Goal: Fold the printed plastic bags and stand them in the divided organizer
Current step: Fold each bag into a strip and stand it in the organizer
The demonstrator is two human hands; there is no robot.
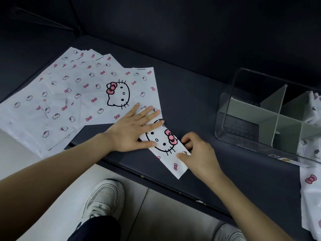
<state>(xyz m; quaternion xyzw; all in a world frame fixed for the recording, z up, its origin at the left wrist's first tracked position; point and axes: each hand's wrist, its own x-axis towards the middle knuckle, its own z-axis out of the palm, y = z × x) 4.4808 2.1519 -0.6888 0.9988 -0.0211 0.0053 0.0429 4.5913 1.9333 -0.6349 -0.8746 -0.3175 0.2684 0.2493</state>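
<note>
A fanned stack of flat bags [69,94], white with small cat faces and pink bows, lies at the far left on the dark surface [225,171]. Its near-left corner hangs over the edge, and only the top sheet's large cat face shows whole. Below it, near the bottom of the view, a pale sneaker [104,197] stands on the floor.

The left hand [132,131] lies flat with straight, spread fingers, pressing down the far end of the folded bag [165,145] and hiding that end. This bag is a narrow strip running from far-left to near-right, near the front edge of the surface, its far end overlapping the corner of the stack. The large face is in the middle of the strip, between the two hands.

The right hand [196,153] curls round the strip's right edge, with the thumb on top and the fingertips tucked out of sight at the edge.

Well to the right stands the clear divided organizer [260,119], cut off by the frame. A printed bag [314,105] stands in a right compartment, only partly in view. More printed plastic [311,185] lies crumpled at the right edge.
</note>
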